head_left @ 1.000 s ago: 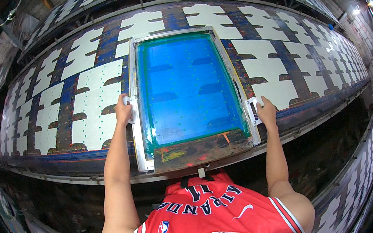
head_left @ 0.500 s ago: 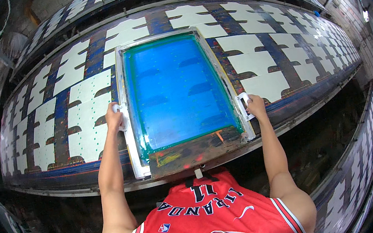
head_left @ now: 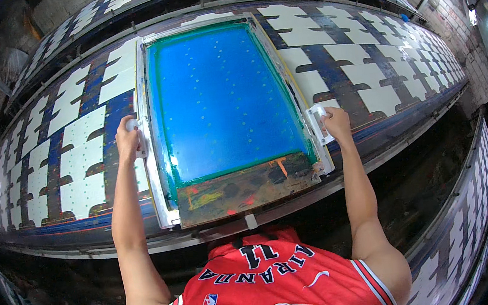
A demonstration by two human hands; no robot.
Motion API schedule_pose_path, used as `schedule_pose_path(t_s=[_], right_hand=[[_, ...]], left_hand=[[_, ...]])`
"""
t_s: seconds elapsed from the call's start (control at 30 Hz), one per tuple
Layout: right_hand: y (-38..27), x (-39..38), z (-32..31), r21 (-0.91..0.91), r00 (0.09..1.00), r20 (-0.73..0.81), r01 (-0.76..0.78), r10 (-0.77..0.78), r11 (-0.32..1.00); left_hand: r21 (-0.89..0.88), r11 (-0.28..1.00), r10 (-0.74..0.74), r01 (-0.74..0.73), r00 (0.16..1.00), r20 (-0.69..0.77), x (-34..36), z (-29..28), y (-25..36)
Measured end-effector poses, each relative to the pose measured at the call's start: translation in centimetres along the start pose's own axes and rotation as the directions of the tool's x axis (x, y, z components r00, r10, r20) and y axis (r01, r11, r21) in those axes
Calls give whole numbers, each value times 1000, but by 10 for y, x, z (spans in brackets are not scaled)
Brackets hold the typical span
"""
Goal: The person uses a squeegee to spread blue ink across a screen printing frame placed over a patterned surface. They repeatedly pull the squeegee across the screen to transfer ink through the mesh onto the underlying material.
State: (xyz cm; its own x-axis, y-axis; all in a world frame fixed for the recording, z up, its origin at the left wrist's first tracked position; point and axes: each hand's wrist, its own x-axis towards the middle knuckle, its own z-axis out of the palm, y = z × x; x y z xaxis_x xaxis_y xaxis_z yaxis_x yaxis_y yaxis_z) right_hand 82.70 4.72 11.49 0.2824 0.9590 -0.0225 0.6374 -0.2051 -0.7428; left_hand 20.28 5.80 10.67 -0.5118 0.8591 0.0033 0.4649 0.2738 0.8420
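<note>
My left hand (head_left: 128,140) is closed around a white handle (head_left: 139,137) on the left side of a screen-printing frame. My right hand (head_left: 335,123) grips the matching white handle (head_left: 318,123) on its right side. Between my arms, the frame carries a blue mesh (head_left: 226,103) with a green border and rows of small pale dots. A paint-stained board (head_left: 242,192) closes its near end. The frame covers part of the long printing table; whether it touches the surface I cannot tell. Left of it lie white cut pieces with green dots (head_left: 84,162).
Plain white cut pieces (head_left: 364,93) lie in rows to the right. A metal rail (head_left: 275,210) runs along the table's near edge. Another table with similar pieces (head_left: 461,212) stands at the lower right, and one more lies beyond the far edge.
Both hands have moved the frame rightward over the table, away from the dotted pieces. Dark shapes that showed through the mesh are no longer visible.
</note>
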Motion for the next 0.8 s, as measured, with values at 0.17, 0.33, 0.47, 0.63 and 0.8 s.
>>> schedule_pose_path(t_s=[0.17, 0.33, 0.47, 0.63, 0.8], right_hand=[[68, 64, -77, -193, 994, -51, 88, -99, 977], [130, 99, -124, -146, 998, 22, 59, -57, 987], [167, 117, -142, -144, 997, 69, 30, -20, 989], [185, 125, -155, -129, 994, 71, 86, -77, 988], [189, 128, -161, -66, 997, 73, 30, -25, 997]], left_hand=[[-77, 997, 0, 4, 999, 51, -40, 105, 47], [-93, 996, -12, 14, 1000, 22, -77, 177, 76], [-77, 995, -58, 59, 998, 22, -100, 209, 90], [-61, 996, -59, 58, 998, -7, -114, 230, 95], [-27, 995, -93, 92, 995, -31, -116, 240, 95]])
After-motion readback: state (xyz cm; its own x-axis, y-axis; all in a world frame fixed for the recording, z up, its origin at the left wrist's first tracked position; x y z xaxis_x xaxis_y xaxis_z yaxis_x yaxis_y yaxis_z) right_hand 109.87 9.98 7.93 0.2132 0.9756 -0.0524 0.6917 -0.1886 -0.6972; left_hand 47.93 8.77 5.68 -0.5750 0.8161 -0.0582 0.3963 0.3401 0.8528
